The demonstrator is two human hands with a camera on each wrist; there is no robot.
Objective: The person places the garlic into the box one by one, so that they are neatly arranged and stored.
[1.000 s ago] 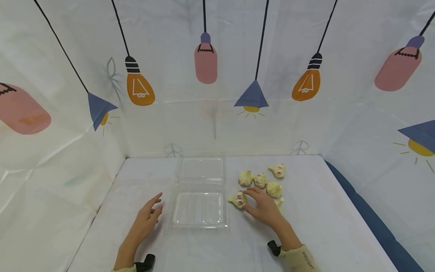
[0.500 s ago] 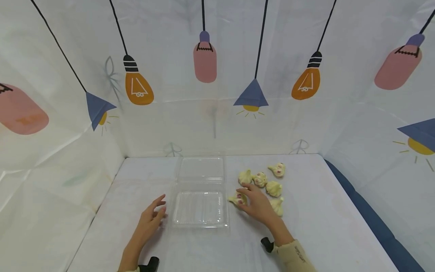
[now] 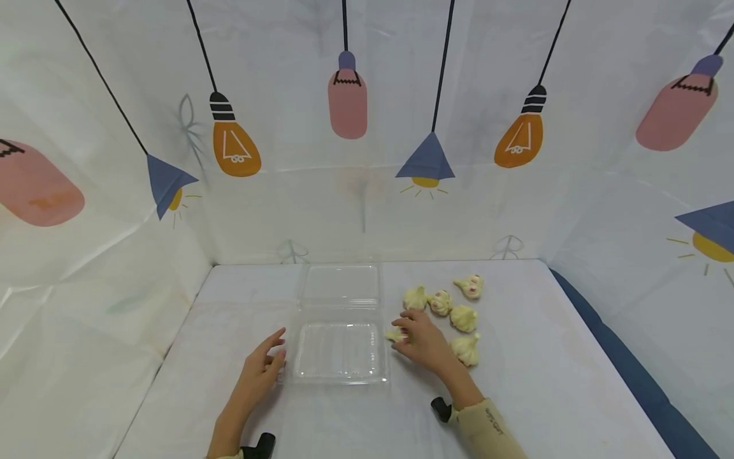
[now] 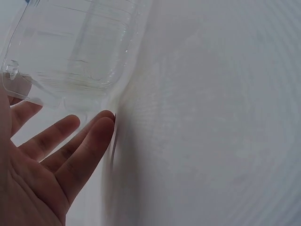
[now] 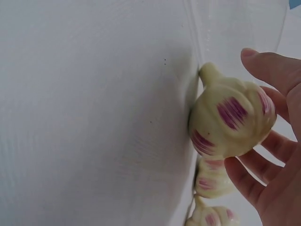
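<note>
A clear plastic clamshell box (image 3: 338,350) lies unfolded on the white table, its lid (image 3: 341,287) toward the back wall. My left hand (image 3: 258,373) is at the box's left side, fingers loosely spread; in the left wrist view the fingertips (image 4: 101,125) come right up to the box's near corner. Just right of the box, my right hand (image 3: 424,341) reaches over a garlic bulb (image 5: 233,117) with purple streaks, which rests on the table. Its fingers lie behind and beside the bulb, while the thumb (image 5: 263,63) stands off it above the stem.
Several more pale garlic bulbs (image 3: 463,319) lie right of and behind my right hand, one (image 3: 470,287) farthest back. White sheeting (image 3: 367,217) printed with hanging lamps walls the table at the back and sides.
My right hand has shifted left over the nearest garlic bulb, covering more of it and uncovering another bulb behind the wrist. The left hand has moved right, up to the box's edge.
</note>
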